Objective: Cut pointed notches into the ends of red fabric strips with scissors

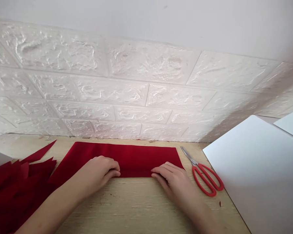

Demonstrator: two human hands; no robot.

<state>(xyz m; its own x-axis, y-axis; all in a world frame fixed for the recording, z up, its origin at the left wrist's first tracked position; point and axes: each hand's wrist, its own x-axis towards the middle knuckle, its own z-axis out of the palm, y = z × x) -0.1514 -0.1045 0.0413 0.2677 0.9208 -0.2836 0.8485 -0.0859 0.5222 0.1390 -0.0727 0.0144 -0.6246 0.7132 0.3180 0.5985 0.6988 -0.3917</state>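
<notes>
From left: a heap of jagged red felt pieces (17, 185), already cut, lies on the wooden table (127, 208); my left hand (97, 174) and right hand (169, 177) sit well apart, spread and slightly curled, pinching nothing, pressing on the near edge of a red felt sheet (136, 159) lying flat just below the embossed brick wall (112, 91). The visible part of this sheet shows no cuts, while the red-handled scissors (205, 178) lie unheld just beside it, before a white board (258, 175).
</notes>
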